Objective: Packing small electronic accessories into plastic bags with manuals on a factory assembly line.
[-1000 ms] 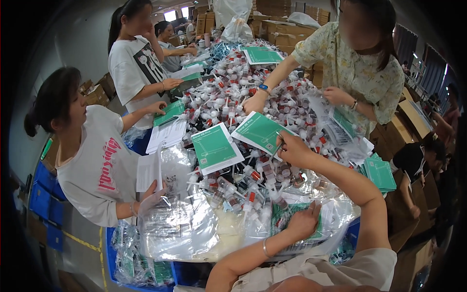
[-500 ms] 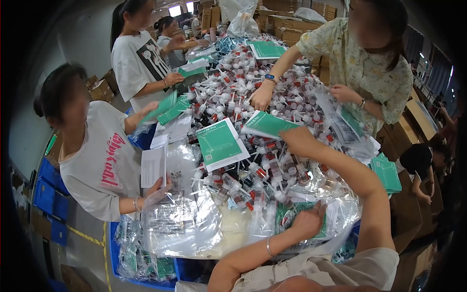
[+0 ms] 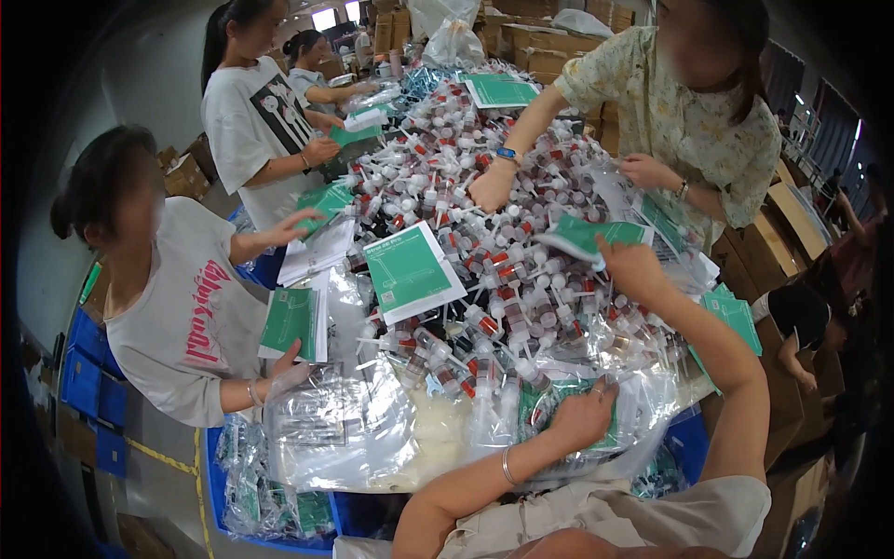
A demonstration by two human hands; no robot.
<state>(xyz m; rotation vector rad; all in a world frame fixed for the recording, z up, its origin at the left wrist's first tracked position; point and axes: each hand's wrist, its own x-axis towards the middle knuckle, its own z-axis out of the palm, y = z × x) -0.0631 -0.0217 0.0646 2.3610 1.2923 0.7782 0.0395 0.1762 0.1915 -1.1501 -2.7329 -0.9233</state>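
My right hand (image 3: 630,265) is raised over the right side of the heap, its fingers closed on a green-and-white booklet (image 3: 596,235). Below it, at the near edge of the table, my left hand (image 3: 583,416) is closed on a clear plastic bag (image 3: 643,433). Under that hand, another green booklet (image 3: 538,408) shows through the plastic. Many small clear bottles with white nozzles and red bands (image 3: 521,312) form the heap beyond both hands. Atop the heap's left part lies a green-and-white booklet (image 3: 413,270), touched by neither hand.
Co-workers stand along both sides; one at left holds a green booklet (image 3: 291,321), and another's hand (image 3: 491,189) reaches into the heap. Flat clear bags (image 3: 345,438) lie at the near left. Blue bins (image 3: 219,503) with packed bags stand below. More booklets (image 3: 731,317) lie at right.
My right hand has moved to the right, carrying its booklet. My left hand stays about where it was. The left co-worker's nearer hand now shows a green booklet cover instead of a white page.
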